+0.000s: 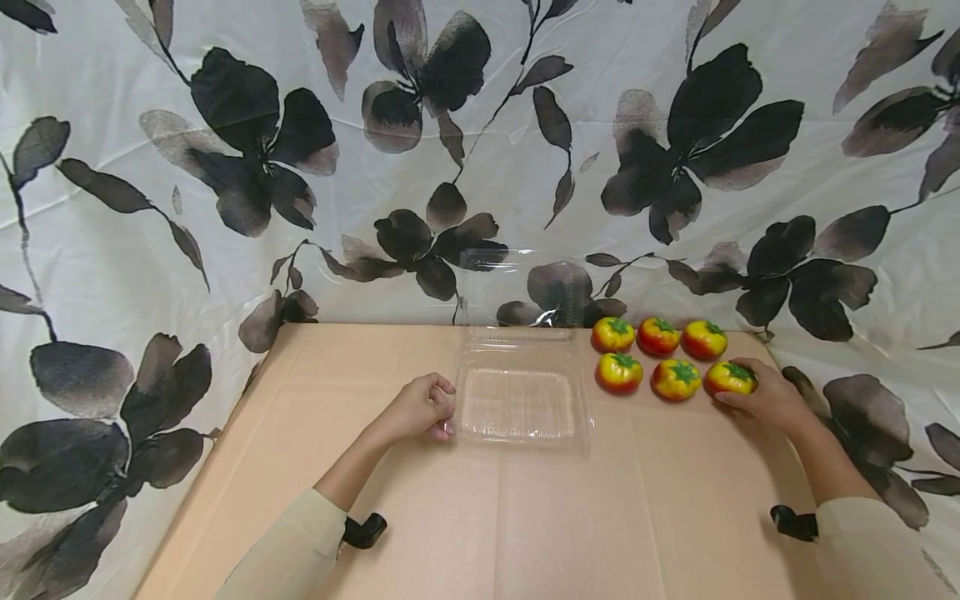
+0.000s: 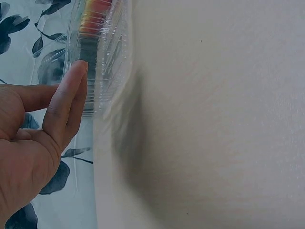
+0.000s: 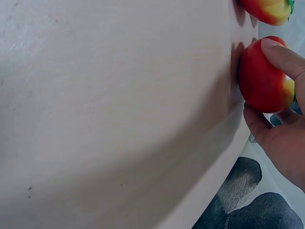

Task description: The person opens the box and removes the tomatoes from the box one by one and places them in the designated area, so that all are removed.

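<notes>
A clear plastic clamshell container (image 1: 521,404) lies on the board with its lid (image 1: 521,287) raised at the back. My left hand (image 1: 415,408) pinches its left rim; in the left wrist view, the fingers (image 2: 69,100) meet at the container's edge (image 2: 112,62). At the right end of the front row, my right hand (image 1: 768,396) grips a red-and-yellow fruit (image 1: 729,378) with a green leafy top, persimmon-like in shape. The right wrist view shows the thumb (image 3: 281,57) and fingers around that fruit (image 3: 262,78). The container holds no fruit.
Several matching fruits stand in two rows right of the container, among them a front one (image 1: 618,372) and a back one (image 1: 658,336). The beige board (image 1: 570,517) ends at a floral cloth (image 1: 555,150) hanging behind and at the sides.
</notes>
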Demonstrator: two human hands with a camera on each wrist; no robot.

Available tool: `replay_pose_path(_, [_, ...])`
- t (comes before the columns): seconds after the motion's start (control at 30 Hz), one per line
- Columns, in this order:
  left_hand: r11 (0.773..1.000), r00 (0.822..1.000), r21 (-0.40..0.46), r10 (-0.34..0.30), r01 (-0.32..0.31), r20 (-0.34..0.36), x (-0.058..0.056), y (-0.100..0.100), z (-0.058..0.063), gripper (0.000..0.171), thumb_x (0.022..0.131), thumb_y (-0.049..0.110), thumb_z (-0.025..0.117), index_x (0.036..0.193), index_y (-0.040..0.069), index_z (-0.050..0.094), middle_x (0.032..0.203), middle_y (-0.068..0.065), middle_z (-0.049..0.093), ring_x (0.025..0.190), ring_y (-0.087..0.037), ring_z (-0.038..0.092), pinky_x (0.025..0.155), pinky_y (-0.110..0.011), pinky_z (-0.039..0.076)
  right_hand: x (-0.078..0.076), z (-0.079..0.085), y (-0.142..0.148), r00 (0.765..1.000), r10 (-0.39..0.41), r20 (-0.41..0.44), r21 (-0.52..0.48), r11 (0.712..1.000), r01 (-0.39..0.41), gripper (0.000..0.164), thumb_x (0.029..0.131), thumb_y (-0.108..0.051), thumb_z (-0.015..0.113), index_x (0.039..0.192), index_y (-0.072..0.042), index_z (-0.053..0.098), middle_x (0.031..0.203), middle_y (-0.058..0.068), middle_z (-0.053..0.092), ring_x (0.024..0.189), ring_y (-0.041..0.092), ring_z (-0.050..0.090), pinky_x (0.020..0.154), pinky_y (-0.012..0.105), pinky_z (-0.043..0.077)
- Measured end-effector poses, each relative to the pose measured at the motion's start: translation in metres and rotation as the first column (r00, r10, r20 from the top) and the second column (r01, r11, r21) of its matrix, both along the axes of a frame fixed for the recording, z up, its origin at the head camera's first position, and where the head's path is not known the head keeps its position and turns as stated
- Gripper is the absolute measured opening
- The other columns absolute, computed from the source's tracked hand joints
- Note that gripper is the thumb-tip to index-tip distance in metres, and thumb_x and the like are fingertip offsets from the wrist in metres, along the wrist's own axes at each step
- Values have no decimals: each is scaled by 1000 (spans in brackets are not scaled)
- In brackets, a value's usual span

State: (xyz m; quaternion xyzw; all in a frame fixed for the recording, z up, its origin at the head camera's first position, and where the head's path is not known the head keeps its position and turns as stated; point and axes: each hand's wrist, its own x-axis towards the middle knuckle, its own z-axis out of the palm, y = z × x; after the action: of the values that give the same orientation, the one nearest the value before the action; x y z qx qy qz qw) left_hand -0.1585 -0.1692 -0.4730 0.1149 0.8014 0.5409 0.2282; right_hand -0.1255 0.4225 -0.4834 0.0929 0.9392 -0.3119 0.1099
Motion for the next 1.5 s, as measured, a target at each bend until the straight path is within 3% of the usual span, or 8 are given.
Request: replay_pose_path(1.5, [1000,1000,8,-13,13,-2,0,-2,-2,33,95,-6,59,126,-13,51,82,-16,67,64,-22,73,63,-40,67,4,-7,-3,1000,10,24,-18,1000,-9,108,94,-50,72,158,10,7,152,45,21,134,64,25,110,81,28])
